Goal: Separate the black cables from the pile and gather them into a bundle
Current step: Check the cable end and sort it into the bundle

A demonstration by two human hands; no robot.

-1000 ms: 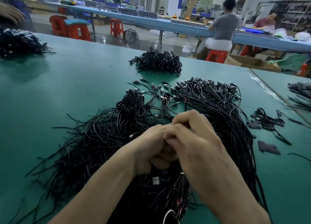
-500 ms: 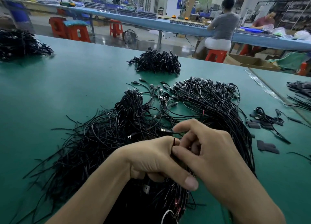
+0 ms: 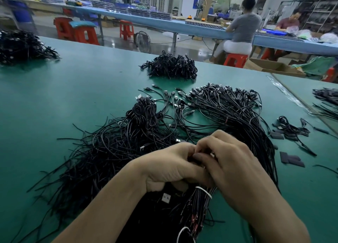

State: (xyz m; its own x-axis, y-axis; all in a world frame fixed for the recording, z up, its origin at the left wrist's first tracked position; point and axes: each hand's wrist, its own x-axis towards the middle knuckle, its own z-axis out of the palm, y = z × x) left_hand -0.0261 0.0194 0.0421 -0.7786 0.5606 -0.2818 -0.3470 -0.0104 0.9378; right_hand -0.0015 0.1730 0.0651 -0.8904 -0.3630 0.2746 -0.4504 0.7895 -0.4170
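Fingers (image 3: 215, 138) of both hands curled tight over black cables (image 3: 243, 125) at the middle of the pile (image 3: 109, 151) on the table (image 3: 73, 89), left hand (image 3: 170, 166) touching right hand (image 3: 232, 164); which strands they pinched was hidden. One tied bundle (image 3: 199, 202) lay beneath them, with most cables left loose. Cables ran lengthwise away from the person, plugs far, bare ends near.

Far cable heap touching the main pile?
No: the far heap sits apart from the main pile, with bare green table between them.
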